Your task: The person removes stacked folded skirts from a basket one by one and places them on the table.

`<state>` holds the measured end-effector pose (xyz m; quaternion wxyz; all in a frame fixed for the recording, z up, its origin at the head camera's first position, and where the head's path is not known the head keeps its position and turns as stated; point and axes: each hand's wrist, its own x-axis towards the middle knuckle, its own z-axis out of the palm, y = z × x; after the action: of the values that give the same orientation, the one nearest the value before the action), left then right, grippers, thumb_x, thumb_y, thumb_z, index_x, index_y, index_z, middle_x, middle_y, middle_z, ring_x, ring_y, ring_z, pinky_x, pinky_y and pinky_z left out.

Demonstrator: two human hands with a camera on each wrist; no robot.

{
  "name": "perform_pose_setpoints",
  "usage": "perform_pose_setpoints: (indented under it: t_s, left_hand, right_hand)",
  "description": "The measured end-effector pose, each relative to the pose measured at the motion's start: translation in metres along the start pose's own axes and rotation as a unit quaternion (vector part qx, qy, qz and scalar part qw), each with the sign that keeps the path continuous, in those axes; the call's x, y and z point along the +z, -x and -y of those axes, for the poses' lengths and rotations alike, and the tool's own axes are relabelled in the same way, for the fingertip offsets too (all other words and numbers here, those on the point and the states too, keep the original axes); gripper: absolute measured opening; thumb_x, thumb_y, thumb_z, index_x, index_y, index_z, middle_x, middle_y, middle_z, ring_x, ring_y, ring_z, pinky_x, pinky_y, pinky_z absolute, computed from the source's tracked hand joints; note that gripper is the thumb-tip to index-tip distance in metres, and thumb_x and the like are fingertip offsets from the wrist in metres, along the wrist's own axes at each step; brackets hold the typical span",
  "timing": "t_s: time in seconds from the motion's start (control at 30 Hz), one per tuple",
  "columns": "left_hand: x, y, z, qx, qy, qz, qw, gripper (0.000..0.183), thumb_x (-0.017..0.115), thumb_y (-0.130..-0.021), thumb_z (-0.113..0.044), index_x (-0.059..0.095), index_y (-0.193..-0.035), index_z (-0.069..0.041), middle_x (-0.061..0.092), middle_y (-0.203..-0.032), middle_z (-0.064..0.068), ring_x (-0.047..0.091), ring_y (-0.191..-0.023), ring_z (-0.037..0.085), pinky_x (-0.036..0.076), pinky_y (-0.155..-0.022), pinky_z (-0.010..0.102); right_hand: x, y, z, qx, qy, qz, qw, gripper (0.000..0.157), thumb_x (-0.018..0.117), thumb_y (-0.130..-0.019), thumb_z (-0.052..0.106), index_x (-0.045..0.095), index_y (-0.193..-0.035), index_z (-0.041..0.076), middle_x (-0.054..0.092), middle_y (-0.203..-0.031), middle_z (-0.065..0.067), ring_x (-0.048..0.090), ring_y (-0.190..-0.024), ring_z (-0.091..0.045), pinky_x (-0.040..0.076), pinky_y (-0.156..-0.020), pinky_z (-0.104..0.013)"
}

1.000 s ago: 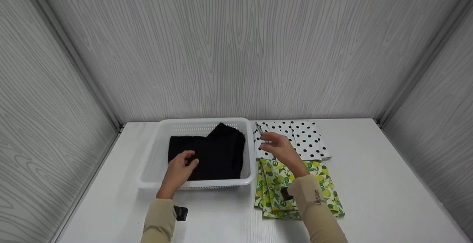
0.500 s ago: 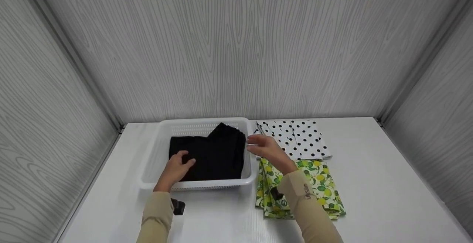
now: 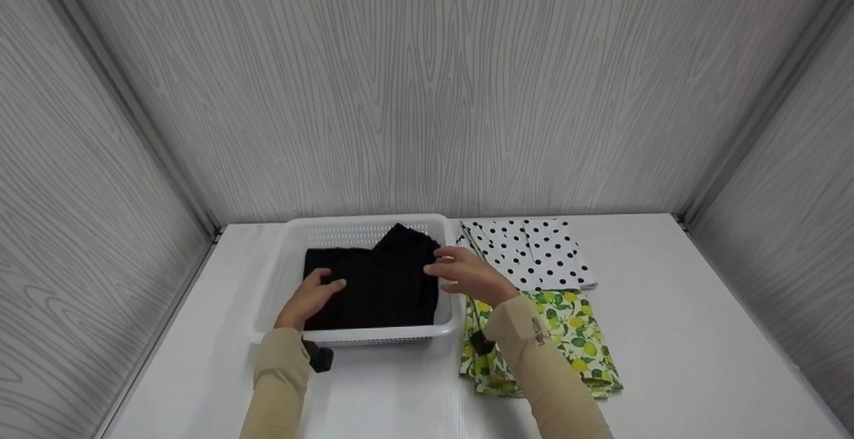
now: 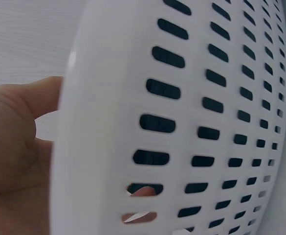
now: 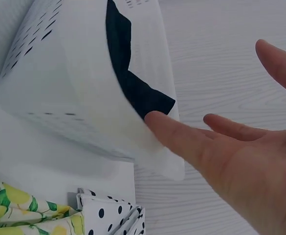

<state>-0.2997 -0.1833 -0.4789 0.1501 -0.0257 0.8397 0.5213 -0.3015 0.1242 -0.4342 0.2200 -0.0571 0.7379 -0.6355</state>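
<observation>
A folded black cloth (image 3: pixel 380 285) lies in the white plastic basket (image 3: pixel 360 335), its back right corner poking up. Over the cloth's left part hovers my left hand (image 3: pixel 311 295), fingers loosely bent, with nothing in its grasp. In the left wrist view the basket wall (image 4: pixel 103 117) hides part of that hand (image 4: pixel 15 152). My right hand (image 3: pixel 472 275) reaches across the basket's right rim, fingertips by the cloth's right edge. In the right wrist view its fingers (image 5: pixel 182 137) are spread and hold nothing; whether they touch the cloth, I cannot tell.
To the basket's right, a folded white cloth with black dots (image 3: pixel 550 252) lies at the back of the white table (image 3: pixel 687 332). In front of it is a folded lemon-print cloth (image 3: pixel 577 339), partly under my right forearm. Grey wood-grain panels (image 3: pixel 427 92) enclose the back and sides.
My right hand has moved left, from above the dotted cloth to over the basket's right rim. My left hand has shifted slightly left. The basket and cloths stay in place.
</observation>
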Motion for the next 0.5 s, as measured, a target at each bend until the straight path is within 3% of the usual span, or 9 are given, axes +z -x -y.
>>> perform_pose_setpoints:
  t_s: [0.33, 0.5]
  left_hand:
    - [-0.001, -0.005, 0.006, -0.024, 0.008, -0.006, 0.9997, 0.074, 0.054, -0.100, -0.022, 0.017, -0.157, 0.008, 0.013, -0.161, 0.034, 0.017, -0.146, 0.051, 0.021, -0.115, 0.065]
    - [0.001, -0.007, 0.011, -0.026, -0.011, -0.022, 0.9994, 0.078, 0.057, -0.097, -0.019, 0.016, -0.157, 0.009, 0.009, -0.160, 0.038, 0.012, -0.146, 0.053, 0.019, -0.117, 0.061]
  right_hand:
    - [0.032, -0.015, 0.006, 0.060, -0.009, -0.051, 0.997, 0.094, 0.069, -0.095, 0.026, 0.008, -0.157, -0.010, 0.011, -0.163, -0.029, 0.012, -0.149, -0.047, 0.025, -0.110, -0.071]
    - [0.045, -0.026, -0.004, 0.088, -0.018, -0.104, 0.991, 0.100, 0.072, -0.092, 0.030, 0.007, -0.159, -0.006, 0.011, -0.164, -0.026, 0.013, -0.149, -0.047, 0.022, -0.107, -0.077]
